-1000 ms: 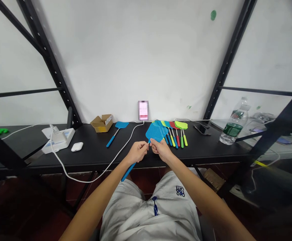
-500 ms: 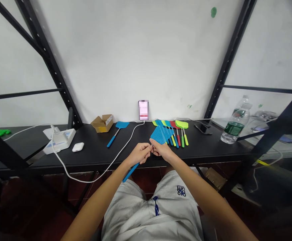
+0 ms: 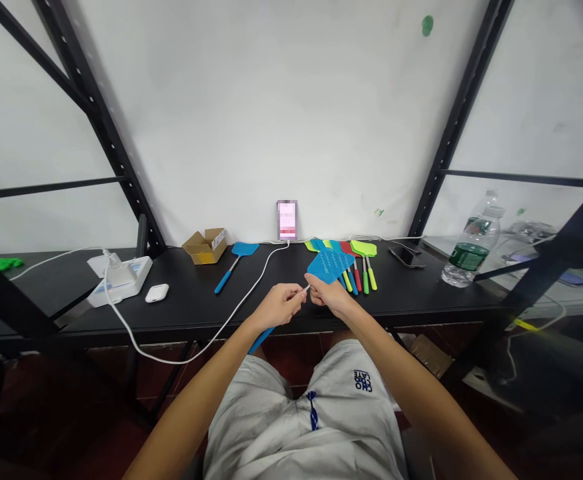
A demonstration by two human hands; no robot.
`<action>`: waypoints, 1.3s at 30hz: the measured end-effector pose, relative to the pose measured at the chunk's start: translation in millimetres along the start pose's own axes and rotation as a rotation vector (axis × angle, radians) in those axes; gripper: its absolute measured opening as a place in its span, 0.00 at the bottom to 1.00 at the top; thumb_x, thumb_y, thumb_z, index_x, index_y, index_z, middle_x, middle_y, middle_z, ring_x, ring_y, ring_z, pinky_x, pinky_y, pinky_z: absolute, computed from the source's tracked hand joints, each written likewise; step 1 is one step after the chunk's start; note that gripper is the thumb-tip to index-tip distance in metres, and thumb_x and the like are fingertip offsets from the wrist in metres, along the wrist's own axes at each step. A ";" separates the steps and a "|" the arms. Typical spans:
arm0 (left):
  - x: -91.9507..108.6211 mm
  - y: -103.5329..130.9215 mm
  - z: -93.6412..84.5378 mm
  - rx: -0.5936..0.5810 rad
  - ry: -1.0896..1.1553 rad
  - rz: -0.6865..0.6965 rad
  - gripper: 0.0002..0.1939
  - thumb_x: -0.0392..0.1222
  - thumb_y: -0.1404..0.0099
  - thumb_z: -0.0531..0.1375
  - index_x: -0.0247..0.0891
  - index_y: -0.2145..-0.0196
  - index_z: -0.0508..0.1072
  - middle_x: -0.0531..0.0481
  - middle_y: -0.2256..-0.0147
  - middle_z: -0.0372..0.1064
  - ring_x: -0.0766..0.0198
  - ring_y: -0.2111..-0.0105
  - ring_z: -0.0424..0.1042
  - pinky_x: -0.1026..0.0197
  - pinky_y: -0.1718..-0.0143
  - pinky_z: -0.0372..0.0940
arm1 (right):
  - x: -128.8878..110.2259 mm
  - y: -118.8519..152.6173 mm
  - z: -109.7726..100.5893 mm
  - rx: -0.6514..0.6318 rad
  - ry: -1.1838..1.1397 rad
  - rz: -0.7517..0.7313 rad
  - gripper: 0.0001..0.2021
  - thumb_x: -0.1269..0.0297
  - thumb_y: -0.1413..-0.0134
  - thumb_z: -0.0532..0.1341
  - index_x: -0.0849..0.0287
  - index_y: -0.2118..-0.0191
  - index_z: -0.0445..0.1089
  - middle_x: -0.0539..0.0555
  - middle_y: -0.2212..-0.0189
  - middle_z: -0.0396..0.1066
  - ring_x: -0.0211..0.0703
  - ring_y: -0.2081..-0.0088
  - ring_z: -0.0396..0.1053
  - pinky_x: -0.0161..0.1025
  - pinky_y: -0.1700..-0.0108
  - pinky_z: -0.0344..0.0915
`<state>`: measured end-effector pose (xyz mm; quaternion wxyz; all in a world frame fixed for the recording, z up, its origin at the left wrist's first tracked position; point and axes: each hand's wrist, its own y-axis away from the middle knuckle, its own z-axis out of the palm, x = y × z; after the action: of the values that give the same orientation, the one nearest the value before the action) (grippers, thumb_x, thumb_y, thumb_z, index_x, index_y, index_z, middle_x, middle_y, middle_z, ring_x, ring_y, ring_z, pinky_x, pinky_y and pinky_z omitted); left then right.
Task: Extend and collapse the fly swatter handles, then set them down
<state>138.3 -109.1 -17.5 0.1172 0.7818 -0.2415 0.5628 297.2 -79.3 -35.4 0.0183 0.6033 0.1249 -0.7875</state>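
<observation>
Head view: I hold a blue fly swatter [image 3: 330,265] in front of me at the near edge of the counter [image 3: 191,301], its mesh pointing to one o'clock and its handle to seven, out over my lap. My left hand [image 3: 282,303] pinches the thin shaft; my right hand [image 3: 327,293] is closed around the neck just below the mesh. Gripping both sides of that bare stretch of shaft probably steadies it against twisting. The mesh overlaps the row of swatters [image 3: 363,249] at two o'clock in my sight; whether it touches them I cannot tell. Those lie side by side, handles towards me, likely so each is easy to pick up. Another blue swatter [image 3: 245,249] lies alone at ten o'clock, perhaps to keep it separate. Near twelve, a phone [image 3: 287,220] leans upright against the wall [image 3: 291,120], presumably so its screen faces me, with a white cable [image 3: 236,307] looping left.
</observation>
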 end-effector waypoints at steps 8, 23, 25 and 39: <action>1.4 3.0 0.3 0.044 -0.110 0.022 0.12 0.47 0.35 0.53 0.36 0.69 0.68 0.59 0.82 0.57 0.76 0.88 0.52 0.71 0.87 0.46 | -9.7 -9.8 -24.8 0.066 -0.003 -0.055 0.23 0.56 0.52 0.66 0.55 0.79 0.48 0.39 0.87 0.43 0.27 0.86 0.41 0.30 0.85 0.41; 4.1 5.5 -6.3 -0.093 -0.017 -0.032 0.12 0.47 0.36 0.54 0.35 0.65 0.68 0.58 0.79 0.61 0.74 0.88 0.60 0.70 0.88 0.50 | -28.8 -15.0 -53.9 0.177 -0.011 -0.101 0.23 0.53 0.54 0.68 0.55 0.78 0.52 0.39 0.88 0.46 0.27 0.87 0.42 0.29 0.87 0.39; 4.3 5.6 -9.7 -0.084 -0.024 -0.041 0.13 0.48 0.36 0.54 0.35 0.64 0.68 0.57 0.78 0.61 0.73 0.87 0.61 0.70 0.88 0.52 | -32.2 -15.9 -59.3 0.229 -0.053 -0.122 0.23 0.52 0.55 0.68 0.55 0.78 0.52 0.39 0.88 0.46 0.27 0.88 0.43 0.29 0.88 0.39; -5.0 -0.1 -16.2 0.040 -0.277 0.033 0.13 0.45 0.37 0.52 0.34 0.67 0.71 0.55 0.77 0.65 0.73 0.85 0.61 0.68 0.81 0.55 | -15.6 -24.4 -54.0 0.489 -0.133 -0.262 0.20 0.49 0.49 0.62 0.54 0.75 0.51 0.40 0.87 0.48 0.29 0.88 0.47 0.29 0.88 0.43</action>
<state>123.7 -100.4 -16.7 0.0580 0.8501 -0.2568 0.4560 348.1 -45.7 -29.3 -0.2216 0.5154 0.0067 -0.8278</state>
